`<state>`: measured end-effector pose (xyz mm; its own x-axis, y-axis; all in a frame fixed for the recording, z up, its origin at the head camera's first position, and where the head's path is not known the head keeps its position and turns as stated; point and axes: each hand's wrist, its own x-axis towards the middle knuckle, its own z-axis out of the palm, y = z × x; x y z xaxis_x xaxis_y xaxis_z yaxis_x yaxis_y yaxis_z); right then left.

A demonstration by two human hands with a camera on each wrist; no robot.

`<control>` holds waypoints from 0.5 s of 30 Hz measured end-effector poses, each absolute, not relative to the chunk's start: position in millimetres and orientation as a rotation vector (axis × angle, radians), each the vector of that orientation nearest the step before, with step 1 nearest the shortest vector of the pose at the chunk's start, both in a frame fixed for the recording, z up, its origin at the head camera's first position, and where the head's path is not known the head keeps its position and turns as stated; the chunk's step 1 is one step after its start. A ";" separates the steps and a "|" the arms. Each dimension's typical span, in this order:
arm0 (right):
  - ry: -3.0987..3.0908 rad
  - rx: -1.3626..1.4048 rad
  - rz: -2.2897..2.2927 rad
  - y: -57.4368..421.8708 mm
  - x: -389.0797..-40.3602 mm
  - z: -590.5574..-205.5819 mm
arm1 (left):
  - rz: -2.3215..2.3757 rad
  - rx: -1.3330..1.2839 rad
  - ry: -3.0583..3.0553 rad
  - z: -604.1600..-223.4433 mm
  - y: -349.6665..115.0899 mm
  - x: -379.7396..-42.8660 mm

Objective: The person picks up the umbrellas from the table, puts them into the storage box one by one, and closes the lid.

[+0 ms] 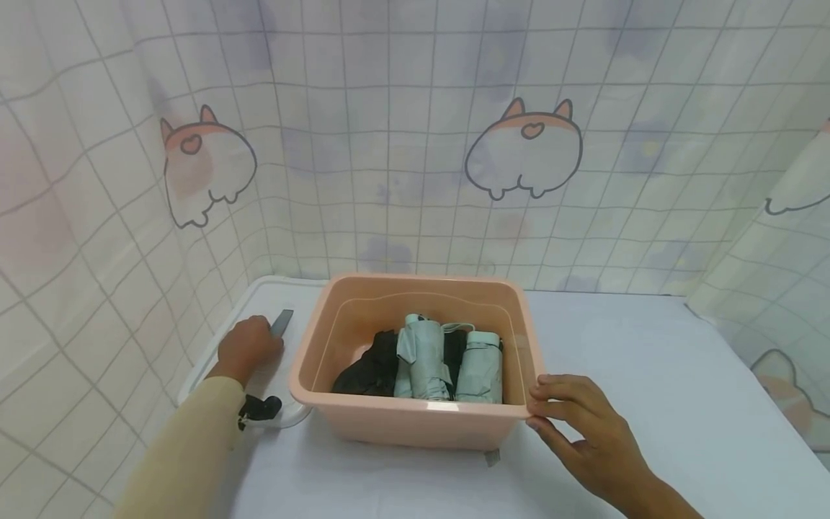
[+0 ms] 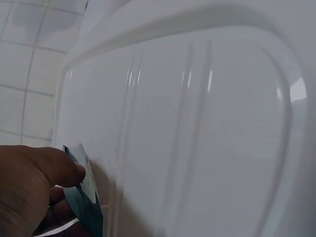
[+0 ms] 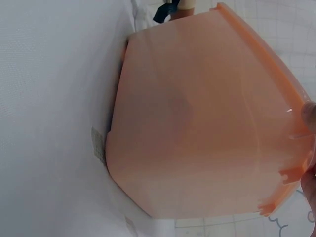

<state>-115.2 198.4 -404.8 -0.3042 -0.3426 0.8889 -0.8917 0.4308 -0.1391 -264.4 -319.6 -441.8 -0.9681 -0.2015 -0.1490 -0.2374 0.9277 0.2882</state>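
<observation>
A peach plastic bin [image 1: 415, 422] stands in the middle of the white table. Inside it lie light mint folding umbrellas [image 1: 428, 360] and dark bundled fabric [image 1: 369, 367]. My right hand [image 1: 586, 432] grips the bin's rim at the near right corner; in the right wrist view a fingertip [image 3: 309, 116] presses the rim. To the left of the bin, my left hand [image 1: 249, 349] pinches a flat blue-grey piece [image 2: 85, 200] between thumb and fingers, above a white ribbed plastic lid or tray [image 2: 158, 123]. What that piece is, I cannot tell.
Behind and to the left hangs a white checked curtain [image 1: 402, 180] with dog drawings. The white table surface [image 1: 622, 360] extends to the right of the bin. Grey tape [image 1: 492, 457] sticks to the table by the bin's base. A black strap device [image 1: 261, 409] sits at my left wrist.
</observation>
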 end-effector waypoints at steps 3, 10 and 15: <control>-1.851 1.051 0.831 198.5 -115.0 -405.0 | 0.474 -0.362 2.947 -439.2 -319.6 -263.4; -1.876 1.035 0.831 200.0 -113.4 -406.9 | 0.481 -0.354 2.960 -425.8 -313.8 -260.2; -1.876 1.028 0.844 200.4 -113.2 -408.3 | 0.460 -0.332 2.987 -414.7 -308.5 -255.2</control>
<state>-113.2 200.4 -408.3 -0.3332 -0.3343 0.8816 -0.8813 0.4427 -0.1653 -255.2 -308.5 -414.7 -0.9711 -0.1984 -0.1325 -0.2290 0.9306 0.2857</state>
